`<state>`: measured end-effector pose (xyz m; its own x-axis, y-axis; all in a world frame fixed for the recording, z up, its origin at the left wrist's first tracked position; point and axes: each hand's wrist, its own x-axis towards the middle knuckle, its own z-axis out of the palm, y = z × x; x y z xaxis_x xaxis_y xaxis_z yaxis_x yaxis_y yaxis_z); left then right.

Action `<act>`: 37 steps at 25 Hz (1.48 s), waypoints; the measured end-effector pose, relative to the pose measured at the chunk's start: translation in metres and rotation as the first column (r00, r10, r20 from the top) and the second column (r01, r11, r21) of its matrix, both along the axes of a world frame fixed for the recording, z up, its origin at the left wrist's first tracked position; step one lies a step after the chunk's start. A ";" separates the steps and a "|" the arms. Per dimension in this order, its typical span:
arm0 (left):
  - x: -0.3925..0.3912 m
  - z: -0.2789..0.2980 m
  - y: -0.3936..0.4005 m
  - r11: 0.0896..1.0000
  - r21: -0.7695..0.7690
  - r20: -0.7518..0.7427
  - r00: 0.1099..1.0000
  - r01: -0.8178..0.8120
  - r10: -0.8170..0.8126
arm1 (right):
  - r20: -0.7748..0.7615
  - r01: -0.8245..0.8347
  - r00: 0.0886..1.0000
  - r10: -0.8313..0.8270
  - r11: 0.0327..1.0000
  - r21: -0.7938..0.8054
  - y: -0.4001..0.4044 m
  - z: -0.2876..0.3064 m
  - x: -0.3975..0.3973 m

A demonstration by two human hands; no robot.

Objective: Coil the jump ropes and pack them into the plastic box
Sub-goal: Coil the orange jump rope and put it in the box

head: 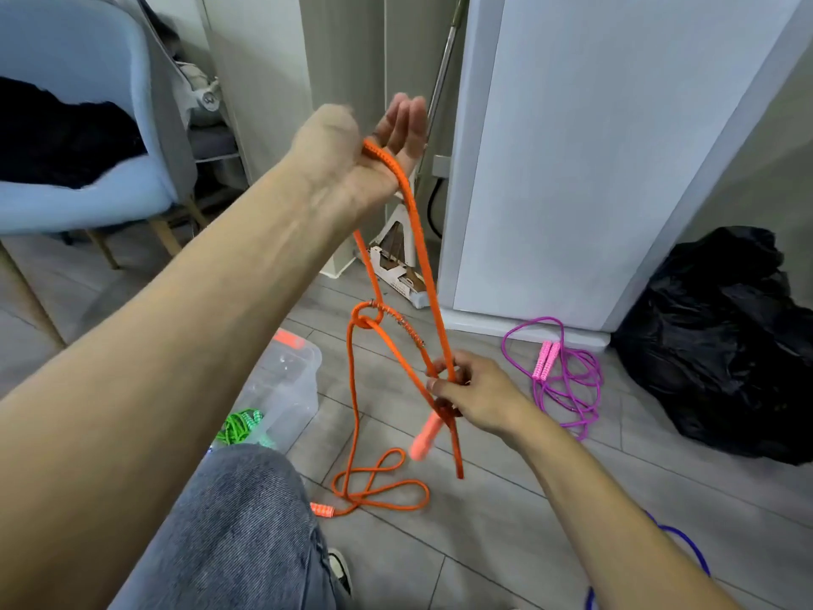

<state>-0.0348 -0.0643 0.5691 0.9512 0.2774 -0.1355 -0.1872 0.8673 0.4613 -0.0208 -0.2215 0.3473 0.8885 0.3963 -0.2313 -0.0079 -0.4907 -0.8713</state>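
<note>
My left hand (pixel 352 156) is raised with its fingers straight, and the orange jump rope (pixel 418 239) runs over the palm between thumb and fingers. My right hand (pixel 470 394) is lower down and pinches the same rope near a knot, with one orange handle (pixel 424 438) dangling below it. The rope's other handle (pixel 322 509) and several loose loops lie on the floor. A clear plastic box (pixel 286 380) stands on the floor to the left, with a green rope (pixel 239 427) inside it. A purple rope (pixel 567 376) with pink handles lies at the right.
A black rubbish bag (pixel 721 345) sits against the white cabinet (pixel 594 147) at right. A light blue chair (pixel 88 125) stands at left. My knee in jeans (pixel 233 530) fills the bottom left. A blue rope (pixel 686 548) shows behind my right forearm. Flattened cardboard (pixel 398 270) leans by the wall.
</note>
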 end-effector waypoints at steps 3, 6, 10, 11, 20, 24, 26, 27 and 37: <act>0.009 -0.011 -0.002 0.985 0.150 -0.092 0.993 0.083 -0.069 | 0.228 -0.078 0.948 0.224 0.853 -0.516 -0.005 0.008 -0.002; 0.019 -0.041 -0.005 0.911 0.337 -0.256 0.954 0.238 -0.154 | 0.400 0.031 0.870 0.289 0.778 -0.628 -0.021 0.035 -0.004; 0.022 -0.075 -0.012 0.875 0.365 -0.318 0.926 0.317 -0.203 | 0.154 0.079 0.983 -0.095 0.991 0.109 -0.029 0.063 0.005; 0.024 -0.081 -0.012 0.882 0.356 -0.319 0.927 0.309 -0.196 | 0.098 0.152 0.978 -0.184 0.950 0.272 -0.033 0.069 0.008; 0.016 -0.132 0.005 0.734 0.439 -0.574 0.790 0.519 -0.215 | -0.144 0.378 0.913 -0.382 0.656 0.653 -0.075 0.093 0.027; 0.013 -0.123 0.009 0.732 0.459 -0.458 0.840 0.503 -0.290 | 0.091 -0.009 0.996 0.025 0.985 -0.173 -0.101 0.078 0.026; 0.010 -0.111 0.006 0.673 0.552 -0.430 0.859 0.493 -0.276 | -0.061 -0.239 0.971 0.232 0.959 -0.154 -0.103 0.082 0.016; 0.009 -0.105 0.004 0.631 0.602 -0.417 0.867 0.488 -0.273 | -0.141 -0.319 0.942 0.305 0.944 -0.087 -0.099 0.085 0.011; 0.026 -0.127 0.003 0.557 0.715 -0.458 0.885 0.423 -0.083 | -0.034 -0.160 0.986 0.163 0.985 0.069 -0.099 0.062 0.025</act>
